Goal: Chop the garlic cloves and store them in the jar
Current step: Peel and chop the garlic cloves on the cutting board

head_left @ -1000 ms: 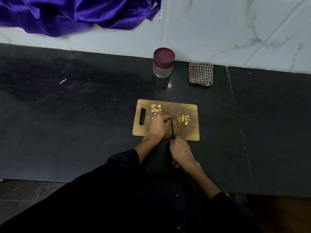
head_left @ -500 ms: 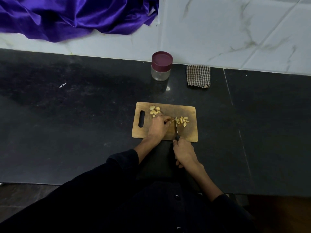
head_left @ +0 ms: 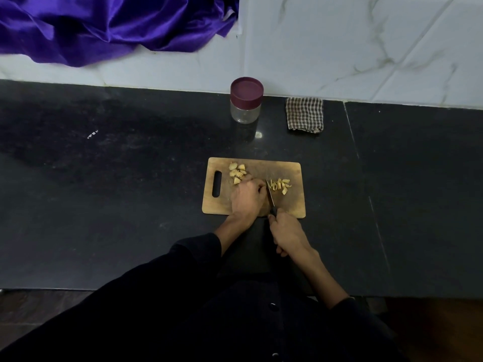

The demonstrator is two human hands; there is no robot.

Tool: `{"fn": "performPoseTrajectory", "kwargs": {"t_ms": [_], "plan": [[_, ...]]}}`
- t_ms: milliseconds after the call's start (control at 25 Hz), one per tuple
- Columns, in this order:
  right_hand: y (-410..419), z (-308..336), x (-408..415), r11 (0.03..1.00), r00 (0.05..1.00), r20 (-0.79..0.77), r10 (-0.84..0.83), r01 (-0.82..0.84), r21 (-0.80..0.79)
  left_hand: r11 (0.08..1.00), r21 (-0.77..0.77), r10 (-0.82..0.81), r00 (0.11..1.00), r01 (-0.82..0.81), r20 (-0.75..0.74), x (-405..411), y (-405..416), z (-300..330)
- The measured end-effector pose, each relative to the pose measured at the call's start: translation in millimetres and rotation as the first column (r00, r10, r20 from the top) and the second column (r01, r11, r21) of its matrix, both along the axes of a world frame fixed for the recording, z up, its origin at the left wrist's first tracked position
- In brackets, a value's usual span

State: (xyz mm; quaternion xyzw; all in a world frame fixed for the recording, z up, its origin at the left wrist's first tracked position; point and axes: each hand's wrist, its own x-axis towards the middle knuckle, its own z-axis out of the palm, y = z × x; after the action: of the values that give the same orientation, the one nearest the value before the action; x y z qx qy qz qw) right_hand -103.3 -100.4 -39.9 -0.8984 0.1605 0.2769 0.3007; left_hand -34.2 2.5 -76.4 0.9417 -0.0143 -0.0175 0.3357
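I am mid-chop on the wooden cutting board (head_left: 292, 205), which lies on the dark bench (head_left: 104, 205). My left hand (head_left: 247, 198) is curled down over a clove I am steadying; the clove itself is hidden under my fingers, so I can only suppose it is there. My right hand (head_left: 286, 235) is closed round the handle of the knife (head_left: 270, 195), whose blade points toward 12 o'clock, just beside my left knuckles.

Whole garlic cloves (head_left: 237, 172) sit at 11 o'clock on the board, touching my left fingertips. The sliced garlic pieces (head_left: 281, 184) lie at 1 o'clock, just right of the blade tip.

To cut well, I should keep my left fingertips tucked back, let the flat of the blade ride against the knuckles, and rock the knife down from its tip without lifting it high. The slices should be pushed right, clear of the edge.

The jar (head_left: 245, 103) stands well apart at 12 o'clock near the wall, its maroon lid (head_left: 246, 89) on, beside a checked cloth (head_left: 304, 114). It will need opening before anything goes in.
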Motion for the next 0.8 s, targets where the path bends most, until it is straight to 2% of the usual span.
{"fn": "performPoseTrajectory", "kwargs": {"t_ms": [440, 640, 800], "plan": [[3, 1, 7, 0.997, 0.996, 0.032, -0.082, 0.082, 0.012, 1.0, 0.001, 0.013, 1.0, -0.013, 0.013, -2, -1, 0], [1, 4, -2, 0.997, 0.998, 0.026, -0.059, 0.058, 0.041, 0.995, -0.102, -0.021, 1.0, 0.022, 0.011, -2, 10, 1], [8, 4, -2, 0.998, 1.0, 0.01, 0.023, -0.024, 0.056, 0.997, -0.073, 0.01, 0.999, -0.007, 0.038, -13, 23, -2]]}}
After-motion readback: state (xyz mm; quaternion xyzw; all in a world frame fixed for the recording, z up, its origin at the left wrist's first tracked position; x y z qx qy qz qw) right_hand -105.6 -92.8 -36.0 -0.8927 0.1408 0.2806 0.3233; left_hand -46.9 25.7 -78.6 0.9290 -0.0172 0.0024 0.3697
